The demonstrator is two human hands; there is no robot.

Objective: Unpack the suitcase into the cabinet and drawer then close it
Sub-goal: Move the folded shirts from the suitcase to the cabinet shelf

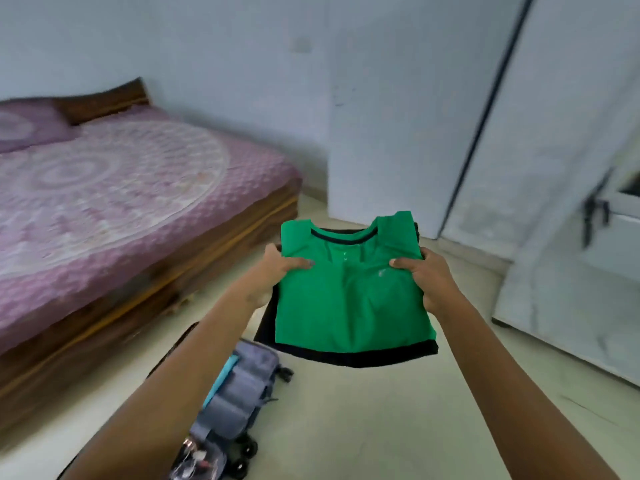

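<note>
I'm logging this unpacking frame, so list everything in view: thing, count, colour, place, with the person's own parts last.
Green shirt: one, green with dark neck trim, folded, held up at centre on top of the stack.
Dark garment: at least one, black, folded under the green shirt, its edge showing below.
Suitcase: one, grey lining with a blue item inside, open on the floor at lower centre, black wheels showing.
Bed: one, pink patterned cover on a brown wooden frame, left.
Pillow: one, pink, at the head of the bed.
Cabinet door: white with a dark latch, right.
Floor: pale.
Left hand: gripping the stack's left edge.
Right hand: gripping the right edge.
</note>
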